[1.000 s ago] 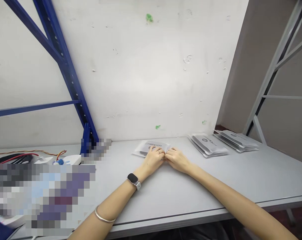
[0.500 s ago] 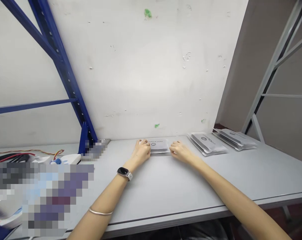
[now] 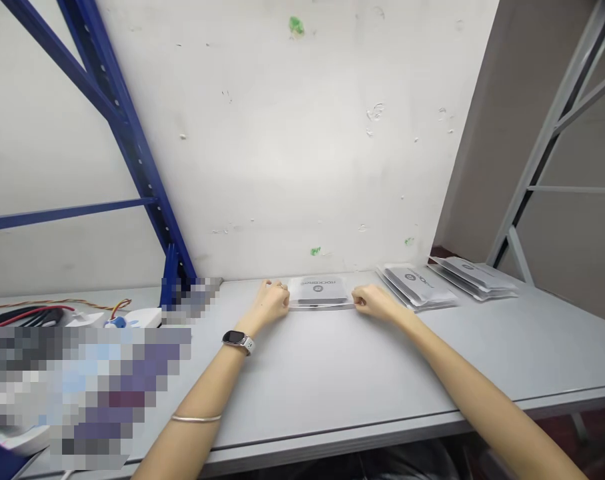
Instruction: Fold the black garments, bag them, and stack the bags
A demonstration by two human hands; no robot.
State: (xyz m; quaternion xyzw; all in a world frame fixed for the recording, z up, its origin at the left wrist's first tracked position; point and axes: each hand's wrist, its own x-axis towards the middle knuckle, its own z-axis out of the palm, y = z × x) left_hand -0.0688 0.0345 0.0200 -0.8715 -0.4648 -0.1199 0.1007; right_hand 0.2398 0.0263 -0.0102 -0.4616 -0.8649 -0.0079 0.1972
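A grey printed packet in a clear sleeve [image 3: 319, 291] lies flat near the wall, between my two hands. My left hand [image 3: 272, 302] has its fingers closed at the sleeve's left edge. At the right edge, my right hand [image 3: 373, 303] pinches the sleeve with curled fingers. Just right of my right hand lies a stack of similar packets [image 3: 417, 287], and a second stack [image 3: 473, 277] sits farther right. A dark-faced band is on my left wrist, with a thin bangle lower on the forearm.
The grey table [image 3: 342, 373] meets a white wall panel [image 3: 302, 147]. A blue metal frame [image 3: 132, 147] rises at the left. Cables [image 3: 32, 315], a white device [image 3: 142, 317] and blurred-out items lie on the left. A grey metal frame [image 3: 542, 153] stands at the right.
My hands have moved apart, the left one leftward and the right one slightly rightward. More of the packet between them now shows.
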